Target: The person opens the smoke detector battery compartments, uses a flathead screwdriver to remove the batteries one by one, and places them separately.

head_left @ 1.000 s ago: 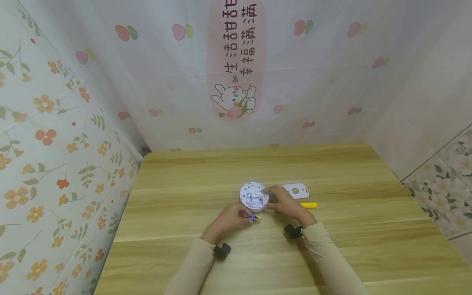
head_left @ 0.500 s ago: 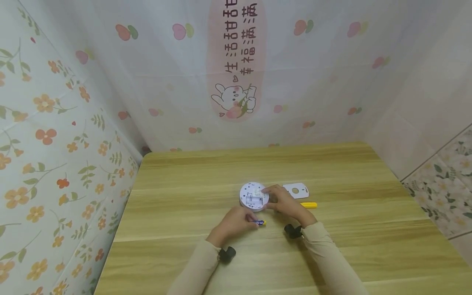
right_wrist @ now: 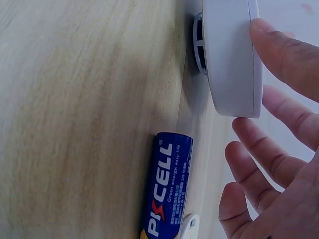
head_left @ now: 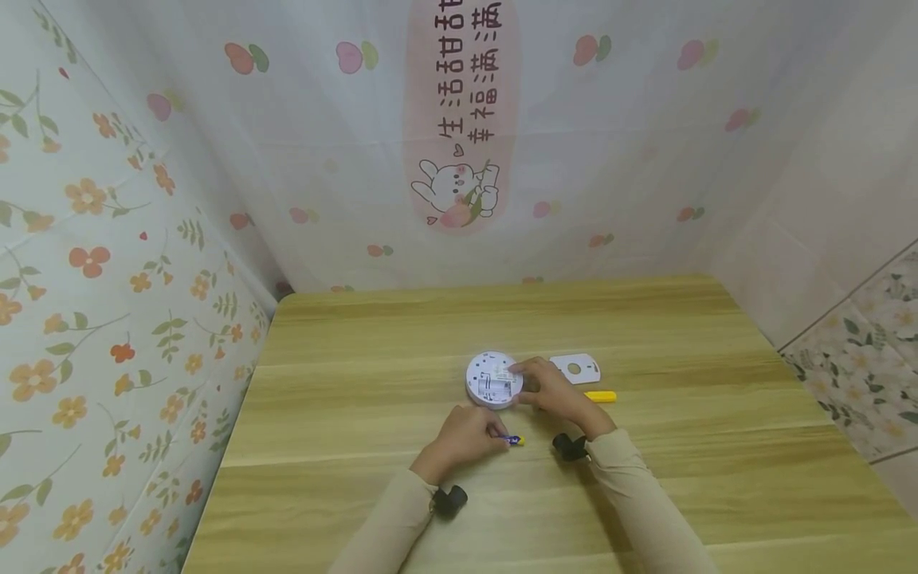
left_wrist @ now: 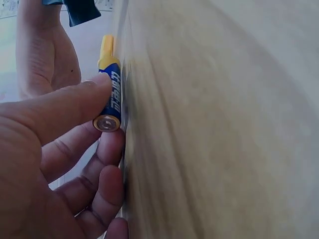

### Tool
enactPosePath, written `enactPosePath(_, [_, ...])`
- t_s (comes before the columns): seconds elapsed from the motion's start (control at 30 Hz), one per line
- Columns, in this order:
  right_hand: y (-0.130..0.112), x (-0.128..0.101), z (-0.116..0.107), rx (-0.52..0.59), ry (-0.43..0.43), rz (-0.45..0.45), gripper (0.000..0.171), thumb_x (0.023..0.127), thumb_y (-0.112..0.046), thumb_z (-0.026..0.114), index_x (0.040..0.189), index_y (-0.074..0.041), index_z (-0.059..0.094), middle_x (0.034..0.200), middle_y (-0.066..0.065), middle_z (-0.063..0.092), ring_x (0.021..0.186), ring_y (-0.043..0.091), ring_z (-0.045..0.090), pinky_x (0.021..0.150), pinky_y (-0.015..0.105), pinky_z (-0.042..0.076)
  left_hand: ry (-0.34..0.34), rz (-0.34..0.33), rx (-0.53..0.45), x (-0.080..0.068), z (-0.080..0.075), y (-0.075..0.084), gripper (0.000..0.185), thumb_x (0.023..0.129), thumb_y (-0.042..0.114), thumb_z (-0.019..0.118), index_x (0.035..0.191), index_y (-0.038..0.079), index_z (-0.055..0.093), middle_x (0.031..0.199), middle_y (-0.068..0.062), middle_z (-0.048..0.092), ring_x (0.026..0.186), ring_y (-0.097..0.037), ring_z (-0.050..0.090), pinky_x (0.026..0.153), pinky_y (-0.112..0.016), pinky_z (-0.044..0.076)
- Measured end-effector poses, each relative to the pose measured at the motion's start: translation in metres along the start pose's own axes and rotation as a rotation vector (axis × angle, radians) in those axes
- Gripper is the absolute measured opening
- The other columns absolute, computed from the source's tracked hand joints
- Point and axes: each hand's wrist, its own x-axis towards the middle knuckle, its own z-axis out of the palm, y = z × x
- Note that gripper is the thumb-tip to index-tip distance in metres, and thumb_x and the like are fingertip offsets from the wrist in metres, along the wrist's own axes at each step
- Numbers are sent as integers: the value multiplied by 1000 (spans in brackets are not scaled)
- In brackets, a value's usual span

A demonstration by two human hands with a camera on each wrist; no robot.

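Since the earlier frames the left hand (head_left: 464,436) has drawn nearer and a little to the right, bringing the blue-and-yellow battery (head_left: 513,440) away from the round white device (head_left: 493,380). Nearest the person, the battery lies on the wooden table (head_left: 344,414), its length along the surface — the left wrist view shows the thumb pressed on top of it and the fingers (left_wrist: 102,191) curled under and behind it, so the hand pinches it against the wood. It looks small, stiff and light, with a smooth wrapper that could slip or roll; a pinch across the middle of the barrel seems the surest hold. Just beyond, the right hand (head_left: 555,392) rests on the right edge of the device, fingers (right_wrist: 286,52) fairly straight and touching its rim rather than wrapped around it. A second battery (right_wrist: 167,186) lies close by the device in the right wrist view. Farther right sit a yellow tool (head_left: 601,396) and a white cover plate (head_left: 576,370).
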Motion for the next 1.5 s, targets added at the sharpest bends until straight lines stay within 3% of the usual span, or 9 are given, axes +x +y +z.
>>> enactPosePath(0.47, [0, -1, 0, 17, 6, -11, 46, 82, -17, 75, 124, -4, 61, 123, 19, 59, 119, 37, 50, 103, 56, 39, -24, -20, 20, 0, 1, 2, 17, 76, 38, 78, 89, 27, 75, 74, 19, 69, 69, 5, 55, 77, -25, 39])
enactPosePath(0.87, [3, 2, 2, 5, -7, -1, 45, 83, -16, 75, 124, -5, 61, 126, 19, 58, 122, 39, 49, 105, 57, 38, -47, -88, -182, -8, -14, -6, 24, 81, 35, 74, 99, 19, 73, 84, 11, 68, 78, -2, 59, 74, -22, 49])
enactPosePath(1.13, [1, 0, 0, 1, -11, 12, 45, 82, -16, 75, 124, -5, 61, 126, 19, 59, 121, 39, 50, 104, 56, 39, -36, -103, -232, -8, -34, -11, 18, 88, 37, 68, 96, 21, 70, 86, 8, 66, 78, -6, 58, 70, -24, 48])
enactPosePath(1.3, [0, 0, 0, 8, -11, -3, 44, 83, -17, 75, 123, -5, 61, 126, 20, 59, 122, 40, 49, 105, 58, 38, 57, -103, -275, -4, -55, -7, 19, 88, 34, 69, 97, 18, 71, 86, 5, 65, 77, -10, 57, 66, -26, 47])
enactPosePath(1.4, [0, 0, 0, 7, -15, -8, 45, 83, -17, 75, 124, -5, 61, 127, 20, 58, 122, 41, 49, 105, 58, 38, 167, -97, -263, 0, -62, -9, 28, 85, 31, 72, 107, 13, 71, 103, -4, 69, 95, -21, 61, 83, -37, 50])
enactPosePath(1.5, [0, 1, 0, 12, -24, 1, 46, 83, -17, 75, 124, -5, 61, 128, 20, 58, 124, 41, 48, 106, 58, 37, 228, -109, -258, 4, -63, -14, 45, 82, 30, 76, 121, 11, 65, 127, -11, 63, 120, -33, 52, 102, -51, 40])
